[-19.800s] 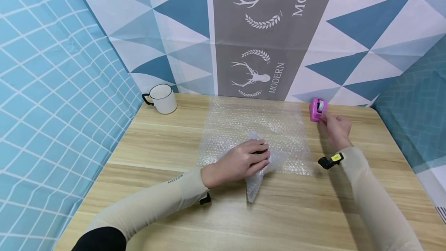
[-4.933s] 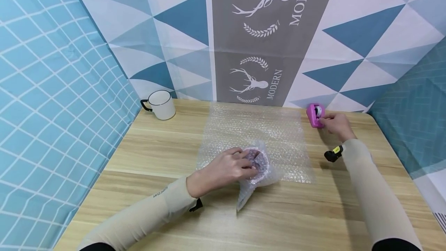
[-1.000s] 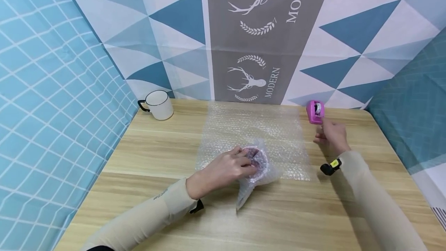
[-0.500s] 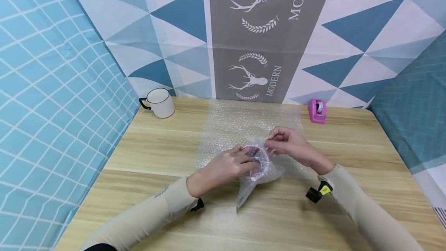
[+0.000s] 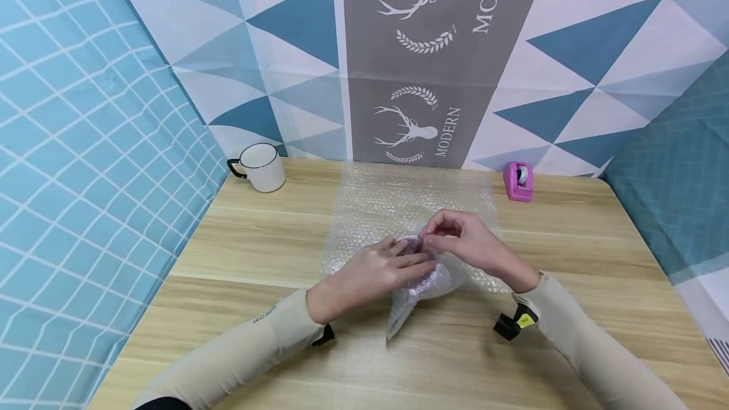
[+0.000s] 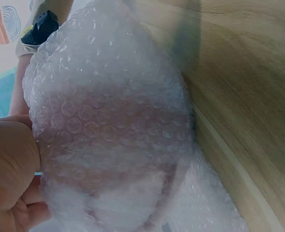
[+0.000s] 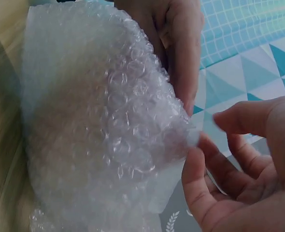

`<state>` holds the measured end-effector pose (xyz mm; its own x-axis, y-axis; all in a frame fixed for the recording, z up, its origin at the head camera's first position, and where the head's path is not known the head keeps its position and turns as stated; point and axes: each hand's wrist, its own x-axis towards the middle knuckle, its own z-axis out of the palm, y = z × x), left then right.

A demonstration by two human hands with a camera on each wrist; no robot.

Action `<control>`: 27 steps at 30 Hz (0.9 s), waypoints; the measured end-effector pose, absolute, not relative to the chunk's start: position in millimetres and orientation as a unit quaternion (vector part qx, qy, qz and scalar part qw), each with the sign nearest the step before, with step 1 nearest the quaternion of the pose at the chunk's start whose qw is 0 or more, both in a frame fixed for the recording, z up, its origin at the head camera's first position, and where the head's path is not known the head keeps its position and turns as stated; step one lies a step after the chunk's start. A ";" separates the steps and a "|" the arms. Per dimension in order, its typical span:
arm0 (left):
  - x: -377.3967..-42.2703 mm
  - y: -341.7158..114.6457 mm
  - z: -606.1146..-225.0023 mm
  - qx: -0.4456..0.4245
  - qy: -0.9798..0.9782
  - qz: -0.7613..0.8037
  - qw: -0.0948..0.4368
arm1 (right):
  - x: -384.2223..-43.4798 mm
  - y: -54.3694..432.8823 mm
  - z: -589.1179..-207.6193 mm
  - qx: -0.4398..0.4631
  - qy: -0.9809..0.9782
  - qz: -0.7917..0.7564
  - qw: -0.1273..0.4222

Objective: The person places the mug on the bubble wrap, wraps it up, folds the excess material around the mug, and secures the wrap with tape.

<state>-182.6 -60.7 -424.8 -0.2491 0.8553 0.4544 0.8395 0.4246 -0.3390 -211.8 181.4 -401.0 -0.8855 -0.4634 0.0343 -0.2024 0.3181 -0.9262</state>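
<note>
A cup-like thing with a round rim, wrapped in bubble wrap [image 5: 421,290], stands on the table near the front edge of a flat bubble wrap sheet [image 5: 370,201]. Through the layers in the left wrist view, the wrapped cup [image 6: 108,130] shows only as a pinkish blur. My left hand [image 5: 373,271] holds its rim, fingers laid across the opening. At the far side of the rim, my right hand [image 5: 469,242] brings curled fingers to the wrap's edge. A small translucent piece of tape [image 7: 193,137] shows by those fingertips, against the wrap.
A pink tape dispenser [image 5: 518,182] stands at the back right of the wooden table [image 5: 273,347]. A white mug [image 5: 263,168] with a black handle is at the back left. Patterned cloth walls [image 5: 302,49] rise behind and beside the table.
My right hand has left the tape dispenser and moved left to the wrapped cup's rim. The fingers of my left hand have straightened over the opening; its arm stays in place.
</note>
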 end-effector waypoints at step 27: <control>-183.7 -58.1 -425.0 -0.534 -0.786 0.001 0.312 | -204.4 177.2 -386.2 -0.093 0.797 -0.562 0.198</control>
<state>-183.7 -58.1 -425.0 -0.2357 0.8391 0.4903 0.8384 0.4307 -0.3341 -204.4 177.2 -386.2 -0.9038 -0.3721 -0.2115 0.0744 0.3501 -0.9337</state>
